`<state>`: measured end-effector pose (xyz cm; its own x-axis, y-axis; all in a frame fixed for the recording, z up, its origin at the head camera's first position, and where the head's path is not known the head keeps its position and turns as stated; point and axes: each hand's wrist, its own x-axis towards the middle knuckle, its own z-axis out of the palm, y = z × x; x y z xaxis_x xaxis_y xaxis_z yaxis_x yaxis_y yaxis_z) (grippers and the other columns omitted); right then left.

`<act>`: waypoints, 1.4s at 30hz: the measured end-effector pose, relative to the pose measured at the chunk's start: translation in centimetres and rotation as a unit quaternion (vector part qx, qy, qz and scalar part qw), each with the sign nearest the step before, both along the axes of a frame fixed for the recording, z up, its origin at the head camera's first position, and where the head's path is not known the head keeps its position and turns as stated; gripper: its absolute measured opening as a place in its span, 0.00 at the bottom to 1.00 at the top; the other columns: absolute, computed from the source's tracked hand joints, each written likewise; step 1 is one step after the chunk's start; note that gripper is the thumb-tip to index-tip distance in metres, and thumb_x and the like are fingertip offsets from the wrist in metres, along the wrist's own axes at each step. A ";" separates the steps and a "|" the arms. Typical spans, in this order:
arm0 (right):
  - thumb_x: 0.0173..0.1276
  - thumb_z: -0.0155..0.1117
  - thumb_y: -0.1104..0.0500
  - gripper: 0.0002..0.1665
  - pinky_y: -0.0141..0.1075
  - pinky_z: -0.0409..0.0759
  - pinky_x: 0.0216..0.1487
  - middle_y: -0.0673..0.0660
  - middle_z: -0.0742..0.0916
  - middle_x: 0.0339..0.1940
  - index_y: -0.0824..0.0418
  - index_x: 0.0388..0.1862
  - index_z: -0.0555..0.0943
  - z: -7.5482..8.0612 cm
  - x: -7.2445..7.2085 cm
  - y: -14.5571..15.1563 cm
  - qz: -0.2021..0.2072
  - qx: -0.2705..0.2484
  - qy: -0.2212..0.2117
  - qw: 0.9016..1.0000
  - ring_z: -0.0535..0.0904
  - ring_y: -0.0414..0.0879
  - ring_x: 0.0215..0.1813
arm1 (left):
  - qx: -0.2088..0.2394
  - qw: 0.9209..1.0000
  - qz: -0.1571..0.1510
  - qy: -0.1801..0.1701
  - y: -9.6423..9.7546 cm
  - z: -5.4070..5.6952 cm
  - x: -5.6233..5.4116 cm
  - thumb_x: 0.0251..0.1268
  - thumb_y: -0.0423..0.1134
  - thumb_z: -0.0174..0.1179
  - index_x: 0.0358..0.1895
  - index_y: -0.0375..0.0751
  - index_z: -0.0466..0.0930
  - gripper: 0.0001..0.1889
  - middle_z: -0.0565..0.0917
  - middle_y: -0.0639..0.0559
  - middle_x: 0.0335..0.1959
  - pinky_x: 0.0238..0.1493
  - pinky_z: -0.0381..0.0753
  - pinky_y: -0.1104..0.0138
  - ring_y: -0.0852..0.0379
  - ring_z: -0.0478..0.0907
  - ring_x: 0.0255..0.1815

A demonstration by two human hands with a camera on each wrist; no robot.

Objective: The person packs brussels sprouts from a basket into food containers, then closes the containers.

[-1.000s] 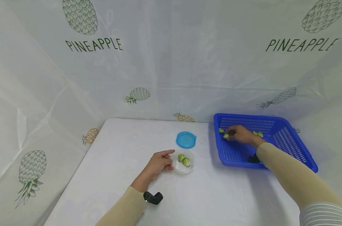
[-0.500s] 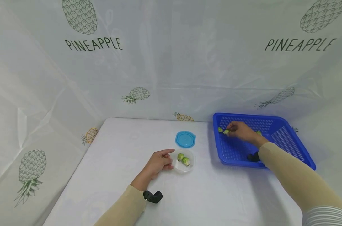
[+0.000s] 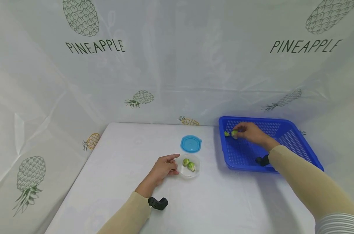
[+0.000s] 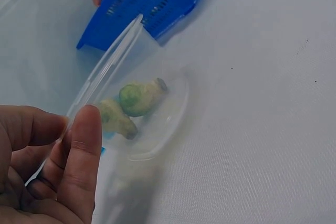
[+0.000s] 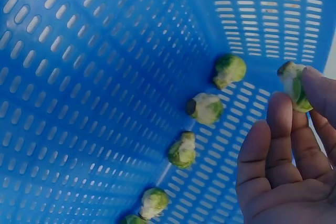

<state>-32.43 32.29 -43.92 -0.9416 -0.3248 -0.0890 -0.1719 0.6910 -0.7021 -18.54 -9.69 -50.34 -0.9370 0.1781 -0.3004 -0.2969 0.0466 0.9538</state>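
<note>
In the head view my left hand [image 3: 164, 168] pinches the near-left rim of a small clear plastic container [image 3: 186, 173]. Two Brussels sprouts [image 4: 142, 97] lie together inside it. My right hand [image 3: 251, 132] is over the left part of a blue plastic basket [image 3: 238, 159], with a Brussels sprout [image 5: 296, 88] pinched between thumb and fingers. Several other sprouts [image 5: 206, 108] lie in a row along the basket's bottom edge in the right wrist view; the head view shows one sprout [image 3: 226, 133] at the left corner, and the hand and forearm hide more.
A round blue lid [image 3: 191, 143] lies on the white table [image 3: 130, 149] just behind the container. The basket stands at the right, its walls slatted. A pineapple-print sheet [image 3: 177, 71] hangs behind and beside the table.
My right hand has lifted its Brussels sprout slightly from the basket floor, turning it more into view. The left hand and the container have stayed in place.
</note>
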 end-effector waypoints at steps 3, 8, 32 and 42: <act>0.76 0.69 0.56 0.20 0.55 0.84 0.61 0.65 0.86 0.59 0.62 0.62 0.82 0.5 0.2 -0.1 -0.008 0.003 0.010 1.000 0.81 0.61 0.62 | 0.000 1.000 -0.001 -0.001 0.0 -0.1 -0.1 0.71 0.26 0.59 0.73 0.41 0.78 0.27 0.73 0.49 0.39 0.41 0.91 0.68 0.56 0.79 0.33; 0.76 0.69 0.54 0.21 0.57 0.82 0.62 0.65 0.85 0.63 0.61 0.63 0.82 1.3 0.7 -0.3 -0.011 0.002 0.012 1.000 0.80 0.62 0.64 | 0.003 1.000 -0.003 -0.002 0.1 -0.2 -0.2 0.71 0.25 0.59 0.73 0.41 0.77 0.28 0.73 0.50 0.39 0.41 0.91 0.68 0.57 0.79 0.32; 0.74 0.69 0.41 0.29 0.42 0.84 0.51 0.59 0.88 0.60 0.54 0.66 0.83 4.4 4.0 -1.6 -0.043 -0.042 0.027 0.998 0.85 0.51 0.55 | 0.008 1.000 -0.004 0.005 0.3 -0.4 -0.2 0.70 0.25 0.59 0.73 0.39 0.77 0.28 0.73 0.51 0.39 0.41 0.91 0.67 0.57 0.79 0.32; 0.75 0.70 0.46 0.26 0.35 0.84 0.46 0.60 0.89 0.58 0.56 0.66 0.83 5.2 5.9 -3.1 -0.049 -0.084 0.040 0.994 0.84 0.40 0.47 | 0.014 1.000 -0.001 0.002 0.4 -0.5 -0.2 0.71 0.26 0.59 0.73 0.40 0.77 0.27 0.73 0.50 0.40 0.41 0.91 0.68 0.57 0.79 0.31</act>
<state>-26.48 29.20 -38.72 -0.9716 -0.2342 0.0351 -0.1689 0.5816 -0.7957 -18.74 -9.33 -50.83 -0.9375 0.1889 -0.2923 -0.2938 0.0209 0.9556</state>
